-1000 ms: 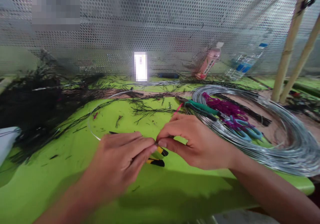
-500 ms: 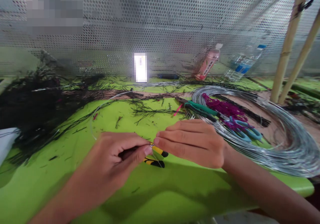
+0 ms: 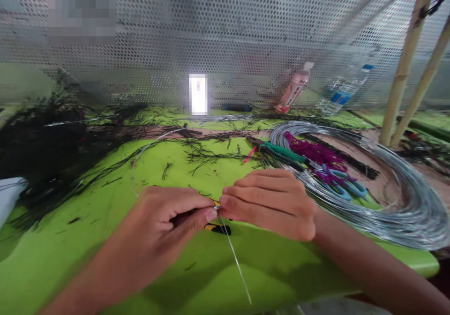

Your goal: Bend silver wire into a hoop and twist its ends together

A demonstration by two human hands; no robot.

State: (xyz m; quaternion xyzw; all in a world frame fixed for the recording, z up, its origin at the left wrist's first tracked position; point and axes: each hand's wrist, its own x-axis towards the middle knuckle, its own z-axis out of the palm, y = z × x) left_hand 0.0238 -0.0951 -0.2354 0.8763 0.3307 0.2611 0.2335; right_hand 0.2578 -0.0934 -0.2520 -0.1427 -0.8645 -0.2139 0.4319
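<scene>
Thumb and forefinger of my left hand (image 3: 168, 226) pinch a thin silvery wire (image 3: 236, 256) near the middle of the view. One end of the wire hangs down toward the table's front edge. Fingertips of my right hand (image 3: 270, 205) are pressed together and meet the wire right beside my left thumb; its palm side is hidden. Beneath the hands, yellow-and-black handles (image 3: 220, 229) of a tool lie partly covered on the green table (image 3: 190, 277). A thin wire arc (image 3: 132, 167) curves behind my left hand.
At the right lies a large wire coil (image 3: 415, 212), with green-handled pliers (image 3: 283, 152), blue scissors (image 3: 342, 183) and purple string (image 3: 318, 151). Dark bristly strands (image 3: 45, 151) pile up at the left. A pink bottle (image 3: 293, 90) and a clear bottle (image 3: 346, 92) lean at the back.
A length of wire now hangs down from the fingertips toward the front edge. Both hands have shifted slightly right, covering more of the yellow-and-black handles.
</scene>
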